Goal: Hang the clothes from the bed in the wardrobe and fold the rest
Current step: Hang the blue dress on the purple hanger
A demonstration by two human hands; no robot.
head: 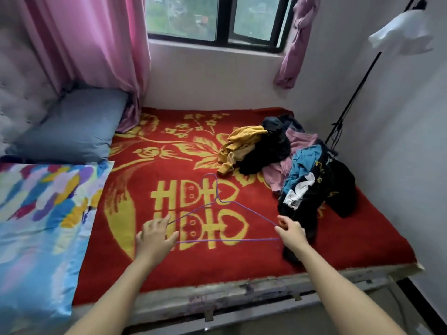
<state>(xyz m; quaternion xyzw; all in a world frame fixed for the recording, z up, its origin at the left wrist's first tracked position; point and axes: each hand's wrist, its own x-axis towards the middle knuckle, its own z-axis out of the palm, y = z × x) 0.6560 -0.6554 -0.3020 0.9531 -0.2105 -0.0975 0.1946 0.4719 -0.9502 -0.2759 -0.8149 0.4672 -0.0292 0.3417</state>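
Purple wire, thin and stiff: the hanger (229,240) lies on the red, woolly blanket (169,274) near the bed's front edge, its bar parallel to that edge and its hook pointing toward the far edge. The right hand (290,232) pinches its right corner. The left hand (154,238), fingers spread and blurred, hovers at the left corner. The limp, crumpled clothes heap (278,151) lies toward the far right corner, nearer the right hand.

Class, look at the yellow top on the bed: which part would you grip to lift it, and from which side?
Grip the yellow top by its bunched left edge, coming from the left over the bare blanket; that side looks free, while its right side lies against the black garment.
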